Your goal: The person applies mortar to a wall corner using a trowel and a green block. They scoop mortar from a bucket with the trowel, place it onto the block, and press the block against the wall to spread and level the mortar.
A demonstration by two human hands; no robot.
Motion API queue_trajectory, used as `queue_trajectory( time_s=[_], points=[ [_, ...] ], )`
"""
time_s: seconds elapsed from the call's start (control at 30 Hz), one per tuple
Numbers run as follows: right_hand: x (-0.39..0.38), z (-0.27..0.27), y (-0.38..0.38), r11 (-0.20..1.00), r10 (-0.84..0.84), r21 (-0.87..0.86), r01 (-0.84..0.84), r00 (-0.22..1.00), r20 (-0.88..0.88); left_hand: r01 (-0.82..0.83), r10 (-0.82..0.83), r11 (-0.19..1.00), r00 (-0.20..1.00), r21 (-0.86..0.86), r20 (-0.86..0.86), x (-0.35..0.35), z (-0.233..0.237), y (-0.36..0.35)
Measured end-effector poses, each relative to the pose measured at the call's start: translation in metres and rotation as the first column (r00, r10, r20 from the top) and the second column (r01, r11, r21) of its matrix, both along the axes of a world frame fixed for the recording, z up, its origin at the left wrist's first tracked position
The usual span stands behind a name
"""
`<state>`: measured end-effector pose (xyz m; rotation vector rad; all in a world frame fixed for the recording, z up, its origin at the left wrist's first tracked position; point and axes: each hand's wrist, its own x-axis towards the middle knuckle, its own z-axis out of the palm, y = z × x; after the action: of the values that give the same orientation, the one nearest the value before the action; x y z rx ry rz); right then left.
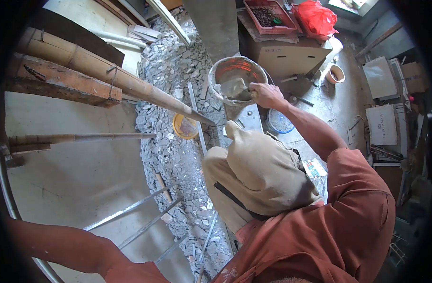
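My right hand (pixel 267 95) is closed around the handle of a trowel (pixel 241 89) at the right rim of a mortar bucket (pixel 215 93). The trowel's blade lies inside the bucket, over grey wet mortar (pixel 232 88). Orange-red shows on the bucket's inner wall. My left arm (pixel 65 243) reaches out to the lower left, and its hand is outside the picture. Beneath the bucket is a narrow board (pixel 251 118) beside my knee.
Bamboo poles (pixel 145 89) and a brick-coloured beam (pixel 60 80) jut in from the left. Rubble (pixel 171 160) lies below, with a yellow bucket (pixel 185 126) and metal strips. A blue-rimmed bucket (pixel 280 121), a cardboard box (pixel 287 59) and a red bag (pixel 316 18) are to the right.
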<state>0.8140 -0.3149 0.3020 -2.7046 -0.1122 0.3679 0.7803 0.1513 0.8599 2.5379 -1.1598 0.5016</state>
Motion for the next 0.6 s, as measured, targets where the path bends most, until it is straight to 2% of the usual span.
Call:
queue_trajectory(
  time_s=[0.07,0.17,0.33,0.4,0.5,0.53,0.6],
  points=[
    [-0.006,-0.015,-0.004,0.989,-0.095,0.108,0.099,0.995,-0.042,-0.016,0.016,1.0,1.0,0.002,0.014,-0.001,0.002,0.0],
    [-0.01,-0.021,-0.01,0.981,-0.124,0.143,0.131,0.991,-0.056,-0.037,0.037,0.999,0.999,0.002,0.03,-0.002,0.004,-0.001],
    [-0.01,-0.01,-0.009,0.977,-0.175,0.116,0.18,0.983,-0.048,-0.02,0.018,0.999,0.999,0.031,0.047,-0.004,0.003,-0.006],
    [-0.004,-0.005,-0.014,0.985,-0.167,-0.036,0.166,0.986,-0.012,-0.019,0.017,0.999,0.999,0.047,0.047,-0.003,0.003,-0.007],
    [0.014,-0.007,-0.018,0.983,0.03,-0.186,-0.003,0.99,0.141,-0.007,0.004,0.998,0.999,0.065,0.045,0.003,0.002,-0.009],
    [0.021,-0.008,-0.016,0.982,0.025,-0.188,0.001,0.991,0.134,-0.003,0.0,0.997,0.999,0.072,0.047,0.005,0.002,-0.009],
    [0.037,-0.01,-0.01,0.965,0.13,-0.257,-0.052,0.946,0.296,-0.004,0.0,0.997,0.999,0.079,0.052,0.008,0.003,-0.009]
  ],
)
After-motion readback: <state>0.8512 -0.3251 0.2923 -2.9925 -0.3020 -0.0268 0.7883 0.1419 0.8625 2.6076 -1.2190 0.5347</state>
